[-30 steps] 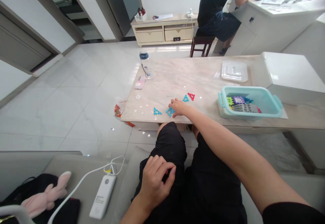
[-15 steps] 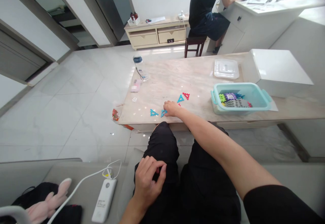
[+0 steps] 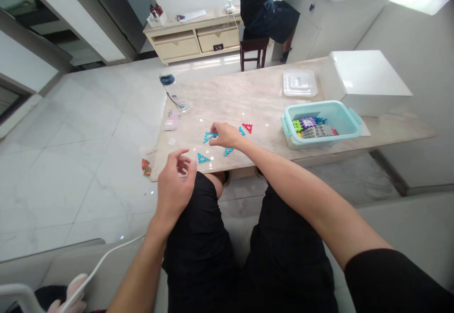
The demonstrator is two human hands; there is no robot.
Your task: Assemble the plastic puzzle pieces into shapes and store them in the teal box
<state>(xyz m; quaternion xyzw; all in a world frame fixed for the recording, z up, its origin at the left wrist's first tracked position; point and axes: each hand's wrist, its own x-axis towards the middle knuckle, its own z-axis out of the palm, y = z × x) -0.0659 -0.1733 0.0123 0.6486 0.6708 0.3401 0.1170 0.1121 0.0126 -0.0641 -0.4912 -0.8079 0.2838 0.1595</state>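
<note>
My right hand (image 3: 224, 135) pinches blue triangle piece (image 3: 209, 136) above surface (image 3: 262, 100); my left hand (image 3: 174, 180) hovers open, empty.

On the table (image 3: 269, 98), one triangle piece (image 3: 210, 136) sits at my right fingers (image 3: 214, 128), another triangle piece (image 3: 203, 158) just beyond my left fingers (image 3: 182, 154), the bin (image 3: 321, 126) far right.

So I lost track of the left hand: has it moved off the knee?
Yes. The left hand has risen from the lap toward the table edge, fingers open.
</note>
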